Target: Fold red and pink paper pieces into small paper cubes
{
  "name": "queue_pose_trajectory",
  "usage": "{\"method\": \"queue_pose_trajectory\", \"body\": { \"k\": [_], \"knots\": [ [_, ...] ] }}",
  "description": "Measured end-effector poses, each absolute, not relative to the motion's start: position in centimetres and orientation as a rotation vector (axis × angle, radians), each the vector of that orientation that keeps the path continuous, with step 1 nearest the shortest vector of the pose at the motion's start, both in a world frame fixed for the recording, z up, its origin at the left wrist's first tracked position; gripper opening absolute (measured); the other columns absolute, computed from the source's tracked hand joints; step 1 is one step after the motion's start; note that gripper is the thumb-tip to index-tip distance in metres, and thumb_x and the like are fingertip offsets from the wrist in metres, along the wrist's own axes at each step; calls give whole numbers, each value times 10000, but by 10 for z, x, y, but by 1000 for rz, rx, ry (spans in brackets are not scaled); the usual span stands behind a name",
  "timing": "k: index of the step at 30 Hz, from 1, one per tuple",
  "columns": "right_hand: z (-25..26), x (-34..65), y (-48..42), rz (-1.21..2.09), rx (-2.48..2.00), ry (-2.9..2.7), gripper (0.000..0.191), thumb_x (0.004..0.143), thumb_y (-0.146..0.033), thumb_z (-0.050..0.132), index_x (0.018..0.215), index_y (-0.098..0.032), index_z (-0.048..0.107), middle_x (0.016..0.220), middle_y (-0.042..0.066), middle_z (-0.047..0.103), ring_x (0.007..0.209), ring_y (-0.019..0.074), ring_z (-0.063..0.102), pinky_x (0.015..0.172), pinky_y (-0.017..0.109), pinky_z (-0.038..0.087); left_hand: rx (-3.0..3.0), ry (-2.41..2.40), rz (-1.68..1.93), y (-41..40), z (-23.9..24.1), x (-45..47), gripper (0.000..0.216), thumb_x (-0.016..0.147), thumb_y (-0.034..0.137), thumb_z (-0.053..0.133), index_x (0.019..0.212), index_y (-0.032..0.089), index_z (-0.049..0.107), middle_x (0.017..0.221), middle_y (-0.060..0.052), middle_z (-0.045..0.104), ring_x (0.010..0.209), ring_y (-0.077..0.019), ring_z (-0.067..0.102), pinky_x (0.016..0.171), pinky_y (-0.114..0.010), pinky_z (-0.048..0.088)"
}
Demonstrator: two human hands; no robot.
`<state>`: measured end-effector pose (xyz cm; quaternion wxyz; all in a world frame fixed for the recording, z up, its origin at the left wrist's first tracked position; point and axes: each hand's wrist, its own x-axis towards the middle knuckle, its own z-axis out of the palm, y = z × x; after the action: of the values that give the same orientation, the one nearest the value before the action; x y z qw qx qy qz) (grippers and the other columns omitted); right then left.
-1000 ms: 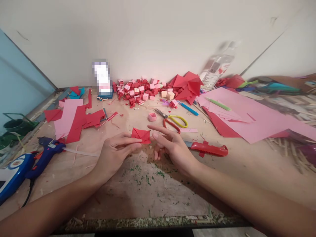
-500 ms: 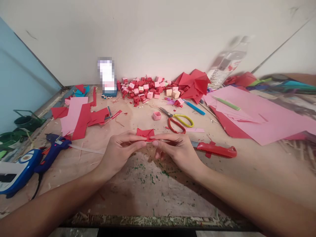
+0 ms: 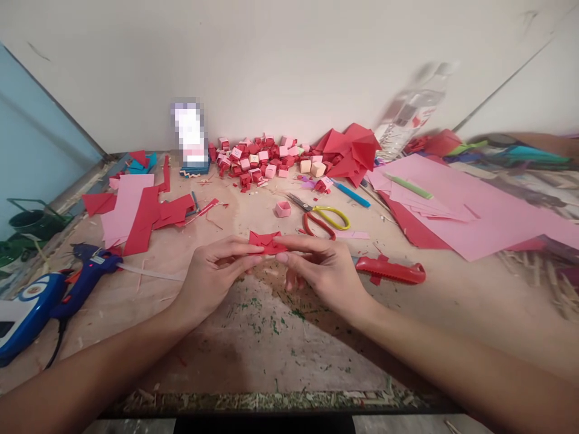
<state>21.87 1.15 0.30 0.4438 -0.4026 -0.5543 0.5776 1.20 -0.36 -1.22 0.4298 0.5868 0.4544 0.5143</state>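
Note:
Both hands pinch one small folded red paper piece [image 3: 266, 241] just above the wooden tabletop [image 3: 271, 337]. My left hand [image 3: 217, 274] grips its left side between thumb and fingers. My right hand [image 3: 319, 268] holds its right side, forefinger stretched along the top edge. A single small pink paper box [image 3: 283, 208] sits a short way beyond the hands. Further back, against the wall, lies a heap of several small red and pink paper boxes [image 3: 257, 163].
Yellow-and-red scissors [image 3: 319, 218] and a red utility knife [image 3: 391, 271] lie right of the hands. Pink and red sheets [image 3: 470, 211] cover the right side, red and pink offcuts [image 3: 140, 214] the left. A blue glue gun [image 3: 84, 274] lies at left. A plastic bottle [image 3: 409, 117] stands at back.
My right hand, open a second ago, has closed onto the red paper piece. Both hands now hold it, and its shape has changed from a flat square to a creased form.

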Motion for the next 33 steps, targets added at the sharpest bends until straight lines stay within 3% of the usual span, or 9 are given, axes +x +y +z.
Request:
{"method": "queue_pose_trajectory", "body": {
  "k": [6, 11, 25, 33],
  "knots": [
    [3, 219, 12, 1412, -1009, -1398, 133, 816, -326, 851, 921, -249, 873, 731, 26, 776, 457, 142, 644, 460, 294, 552, 1486, 1191, 1257, -4, -11, 11, 120, 829, 261, 820, 939, 260, 867, 829, -15, 786, 628, -117, 634, 583, -222, 534],
    [3, 218, 10, 1445, -1048, -1355, 129, 837, -321, 834, 913, -220, 860, 585, 9, 712, 486, 149, 648, 475, 272, 534, 1468, 1214, 1266, -4, -10, 12, 66, 812, 283, 832, 857, 243, 860, 825, -14, 805, 646, -132, 669, 605, -229, 556],
    [-5, 212, 8, 1324, -1190, -1382, 120, 835, -321, 829, 842, -201, 822, 578, 10, 689, 494, 147, 581, 494, 286, 474, 1365, 1260, 1203, 1, -14, 11, 137, 790, 329, 846, 757, 198, 822, 788, -34, 814, 713, -192, 732, 652, -274, 575],
    [-2, 210, 7, 1307, -1185, -1385, 94, 826, -301, 823, 828, -208, 824, 572, 7, 685, 479, 148, 561, 493, 301, 464, 1332, 1268, 1258, -2, -9, 15, 136, 751, 261, 842, 741, 181, 732, 763, -18, 771, 698, -169, 710, 676, -273, 579]
  ]
}}
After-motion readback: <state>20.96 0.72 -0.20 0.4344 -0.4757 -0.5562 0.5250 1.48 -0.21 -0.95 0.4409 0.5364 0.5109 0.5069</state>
